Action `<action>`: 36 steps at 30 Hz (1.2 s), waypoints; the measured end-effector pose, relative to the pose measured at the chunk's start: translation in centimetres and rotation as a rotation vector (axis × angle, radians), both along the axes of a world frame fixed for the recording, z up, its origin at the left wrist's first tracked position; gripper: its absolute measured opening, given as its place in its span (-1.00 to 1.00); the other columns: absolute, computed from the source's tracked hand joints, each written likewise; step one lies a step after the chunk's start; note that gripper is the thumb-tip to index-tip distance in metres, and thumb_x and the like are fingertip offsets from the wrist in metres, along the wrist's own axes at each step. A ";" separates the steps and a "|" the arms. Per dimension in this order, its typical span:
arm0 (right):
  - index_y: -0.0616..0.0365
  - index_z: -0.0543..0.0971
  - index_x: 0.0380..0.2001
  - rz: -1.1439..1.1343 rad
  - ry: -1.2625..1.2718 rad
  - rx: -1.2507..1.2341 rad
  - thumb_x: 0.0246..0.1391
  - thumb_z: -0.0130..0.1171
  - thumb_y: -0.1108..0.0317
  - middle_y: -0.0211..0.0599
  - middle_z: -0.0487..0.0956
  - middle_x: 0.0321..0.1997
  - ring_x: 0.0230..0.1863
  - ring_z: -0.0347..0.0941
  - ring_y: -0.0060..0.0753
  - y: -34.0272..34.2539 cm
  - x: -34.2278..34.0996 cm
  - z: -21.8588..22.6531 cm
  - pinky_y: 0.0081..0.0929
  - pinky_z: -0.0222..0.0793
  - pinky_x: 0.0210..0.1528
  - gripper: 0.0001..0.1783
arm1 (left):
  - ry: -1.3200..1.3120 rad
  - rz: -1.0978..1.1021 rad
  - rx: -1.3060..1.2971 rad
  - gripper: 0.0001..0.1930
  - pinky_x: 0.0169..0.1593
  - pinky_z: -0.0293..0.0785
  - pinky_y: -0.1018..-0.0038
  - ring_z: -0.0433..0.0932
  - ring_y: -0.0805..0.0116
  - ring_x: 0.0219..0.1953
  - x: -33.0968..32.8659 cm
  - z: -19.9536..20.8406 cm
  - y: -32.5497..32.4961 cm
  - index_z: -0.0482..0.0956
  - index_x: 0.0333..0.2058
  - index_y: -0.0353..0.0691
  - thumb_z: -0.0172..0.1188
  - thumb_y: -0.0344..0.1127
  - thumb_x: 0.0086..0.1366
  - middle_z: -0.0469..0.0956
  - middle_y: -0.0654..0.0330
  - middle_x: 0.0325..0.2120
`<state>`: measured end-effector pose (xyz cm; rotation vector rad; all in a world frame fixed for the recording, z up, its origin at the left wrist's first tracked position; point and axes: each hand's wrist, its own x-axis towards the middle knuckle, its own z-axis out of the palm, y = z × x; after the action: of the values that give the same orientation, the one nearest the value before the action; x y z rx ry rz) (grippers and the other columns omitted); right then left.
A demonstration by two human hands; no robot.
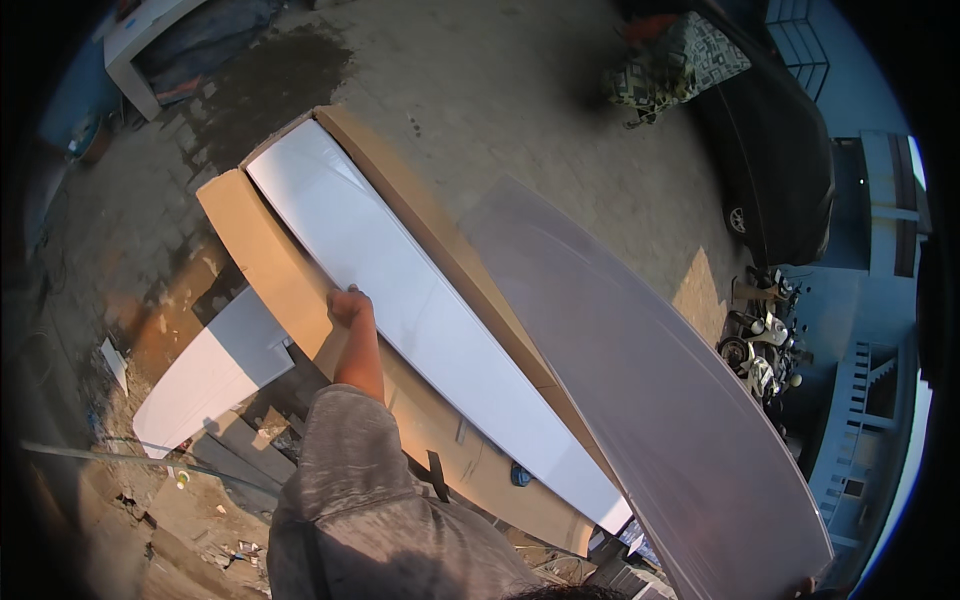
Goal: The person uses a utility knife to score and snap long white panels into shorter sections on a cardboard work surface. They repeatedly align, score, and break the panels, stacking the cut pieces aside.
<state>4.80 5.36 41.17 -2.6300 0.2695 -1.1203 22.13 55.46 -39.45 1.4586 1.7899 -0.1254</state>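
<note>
My left hand [350, 304] reaches forward with its fingers curled at the left long edge of a white sheet [400, 285]. That long sheet lies slantwise in an opened brown cardboard carton [240, 215], whose side flap runs beneath my forearm. On the right, a large greyish, see-through sheet [640, 370] is raised at a tilt beside the carton, its near end at the lower edge of the view. A small dark patch at that sheet's lower right corner may be fingers of my right hand; too little shows to tell.
Another white panel [215, 375] lies at the left, among wood planks [250, 445] and rubble. A thin pole [150, 457] crosses there. Covered vehicle [775, 150] at far right, with parked motorcycles [765, 350] nearer. A blue tape-like item [520, 475] sits by the carton.
</note>
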 end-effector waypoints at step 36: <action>0.19 0.58 -0.04 0.014 0.384 0.863 0.36 0.17 0.46 -0.50 0.50 -0.19 -0.17 0.36 -0.62 -5.7 2.6 -46.2 -0.60 0.27 -0.08 -0.84 | -1.055 0.344 -0.216 -0.61 0.13 0.60 0.15 0.61 0.07 0.09 0.2 4.8 7.9 0.41 0.20 -0.45 0.09 -0.30 0.56 0.56 -0.08 0.10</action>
<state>7.36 -0.36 -5.03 -2.0092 0.6390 -0.3330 22.34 63.31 -34.64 0.7738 1.0572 0.5224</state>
